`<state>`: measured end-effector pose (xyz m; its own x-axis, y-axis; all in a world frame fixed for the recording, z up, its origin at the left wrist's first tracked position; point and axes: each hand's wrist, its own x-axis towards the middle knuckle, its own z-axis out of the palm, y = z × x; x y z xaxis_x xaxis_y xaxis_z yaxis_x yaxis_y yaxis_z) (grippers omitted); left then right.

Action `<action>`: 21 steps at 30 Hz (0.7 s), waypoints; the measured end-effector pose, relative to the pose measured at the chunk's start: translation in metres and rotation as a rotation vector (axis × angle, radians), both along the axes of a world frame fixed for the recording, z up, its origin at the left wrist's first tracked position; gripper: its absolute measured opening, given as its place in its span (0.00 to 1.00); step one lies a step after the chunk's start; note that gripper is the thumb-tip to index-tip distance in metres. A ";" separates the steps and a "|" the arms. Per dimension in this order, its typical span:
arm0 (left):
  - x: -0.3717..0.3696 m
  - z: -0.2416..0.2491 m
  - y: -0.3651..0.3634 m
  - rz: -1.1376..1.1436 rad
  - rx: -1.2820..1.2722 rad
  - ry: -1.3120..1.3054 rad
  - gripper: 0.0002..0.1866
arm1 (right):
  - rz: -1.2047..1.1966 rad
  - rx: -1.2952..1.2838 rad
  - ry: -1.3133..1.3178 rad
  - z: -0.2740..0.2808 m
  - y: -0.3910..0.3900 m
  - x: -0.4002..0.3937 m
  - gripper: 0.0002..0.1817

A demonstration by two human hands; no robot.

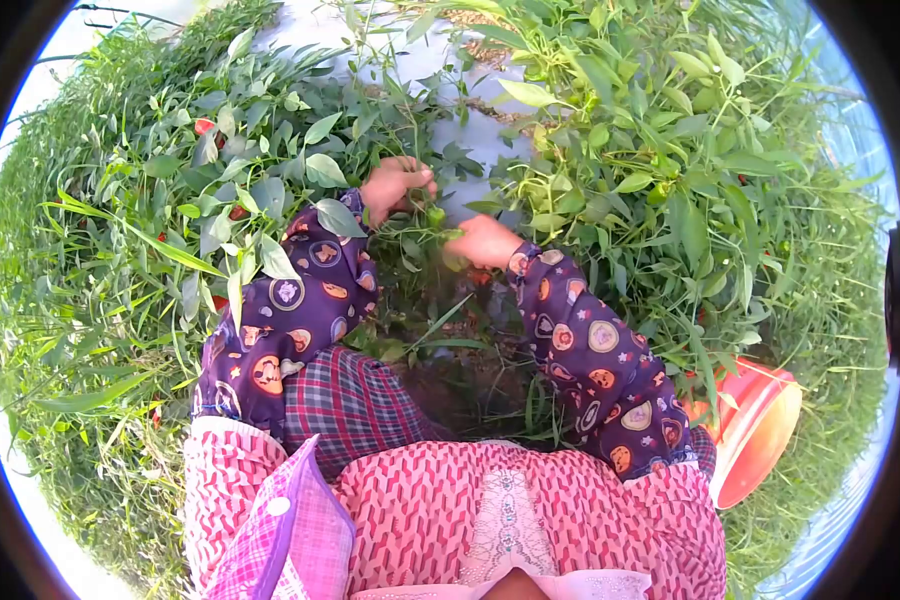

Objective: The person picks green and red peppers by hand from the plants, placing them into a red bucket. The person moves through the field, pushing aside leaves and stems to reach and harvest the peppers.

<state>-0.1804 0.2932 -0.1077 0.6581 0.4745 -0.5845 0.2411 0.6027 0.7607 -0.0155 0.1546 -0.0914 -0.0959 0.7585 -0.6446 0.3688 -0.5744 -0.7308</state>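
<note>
My left hand (pixel 398 188) is among the pepper plants, its fingers curled closed around a thin green stem. Just below its fingertips hangs a small green pepper (pixel 436 215). My right hand (pixel 485 242) is a little lower and to the right, reaching in from the side. Its fingers are bent together and point at the foliage by the green pepper; what they hold, if anything, I cannot tell. Beneath the right hand shows a bit of red pepper (pixel 482 276). Dark printed sleeves cover both forearms, and leaves overlap the left wrist.
Dense pepper plants (pixel 260 150) with a red pepper (pixel 204 127) stand on the left. More leafy plants (pixel 660 170) rise on the right. Pale ground sheeting (pixel 460 150) runs between the rows. An orange bucket (pixel 755 430) leans beside my right elbow.
</note>
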 end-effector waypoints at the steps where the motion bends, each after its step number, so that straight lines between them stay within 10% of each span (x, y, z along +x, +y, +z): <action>1: -0.001 -0.006 0.002 -0.031 -0.026 -0.061 0.06 | 0.079 -0.219 0.043 0.011 0.002 0.010 0.15; 7: 0.006 0.016 0.000 -0.012 0.019 0.058 0.07 | -0.493 -0.120 0.665 0.036 0.007 0.044 0.04; 15: 0.009 0.008 -0.006 0.066 -0.023 -0.009 0.06 | -0.074 0.383 -0.352 0.016 0.022 -0.006 0.22; 19: 0.006 0.008 -0.006 0.057 -0.016 -0.027 0.07 | -0.088 0.344 -0.251 0.019 0.026 -0.006 0.17; 21: 0.008 0.008 -0.008 -0.011 0.009 -0.053 0.08 | -0.268 0.116 0.220 0.057 0.023 0.001 0.07</action>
